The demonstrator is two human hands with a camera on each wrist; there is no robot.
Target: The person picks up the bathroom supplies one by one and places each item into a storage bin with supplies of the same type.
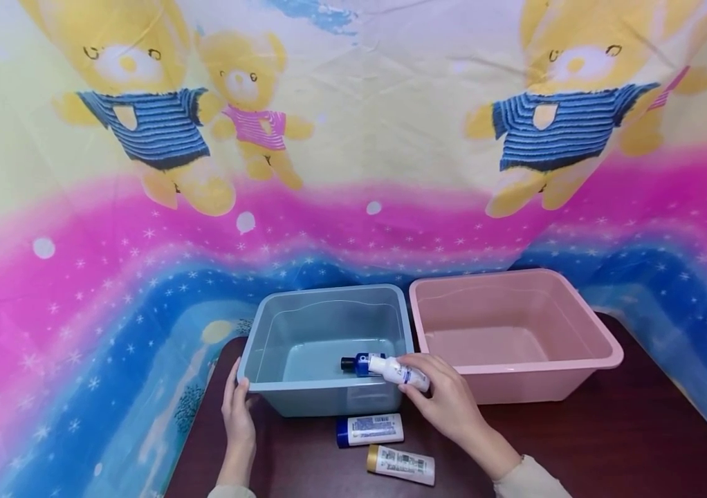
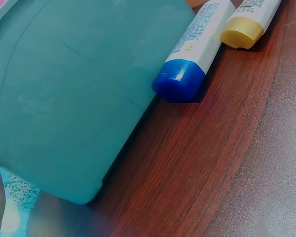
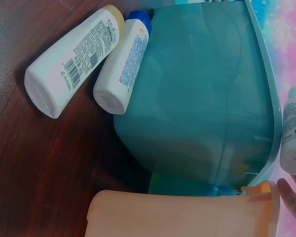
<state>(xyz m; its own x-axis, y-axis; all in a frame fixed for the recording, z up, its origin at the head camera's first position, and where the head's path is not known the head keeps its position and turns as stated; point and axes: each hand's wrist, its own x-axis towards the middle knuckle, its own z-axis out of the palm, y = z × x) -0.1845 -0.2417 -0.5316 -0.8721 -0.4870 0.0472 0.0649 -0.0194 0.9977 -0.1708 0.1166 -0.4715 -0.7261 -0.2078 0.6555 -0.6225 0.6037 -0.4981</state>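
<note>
In the head view, my right hand grips a small white bottle above the front right corner of the blue tub. That bottle also shows at the right edge of the right wrist view. A dark blue bottle with a black cap lies inside the tub, partly hidden behind the white one. At the tub's front left corner, my left hand holds the rim, thumb on top and fingers along the outside.
A pink tub stands right of the blue one. In front lie a white bottle with a blue cap and a white bottle with a gold cap on the dark wooden table. A printed bear cloth hangs behind.
</note>
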